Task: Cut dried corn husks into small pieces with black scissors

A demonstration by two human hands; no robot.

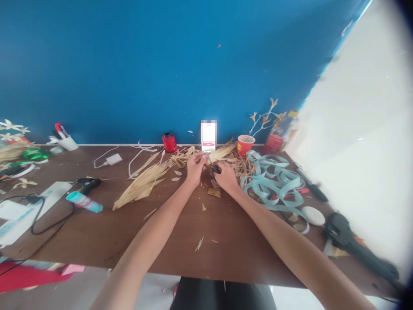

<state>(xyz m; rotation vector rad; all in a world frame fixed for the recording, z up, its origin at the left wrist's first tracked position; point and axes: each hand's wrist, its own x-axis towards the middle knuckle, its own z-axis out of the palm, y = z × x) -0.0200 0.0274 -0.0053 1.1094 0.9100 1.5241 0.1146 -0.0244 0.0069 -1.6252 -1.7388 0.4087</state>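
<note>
Your scissors point(213, 169) have black handles, and the husk bundle point(140, 186) beside you is pale straw yellow with fine lengthwise streaks. You have a plain brown tabletop point(180, 254) below and a solid blue wall point(129, 64) ahead; the wall to your right point(361, 129) is white. Your paper cup point(243, 147) is red with yellow markings, the tangled ribbon point(263, 188) light blue-green. You also see a turquoise tube point(84, 202) crossed by thin reddish lines, and a white power strip point(48, 199) with pale blue areas.
</note>
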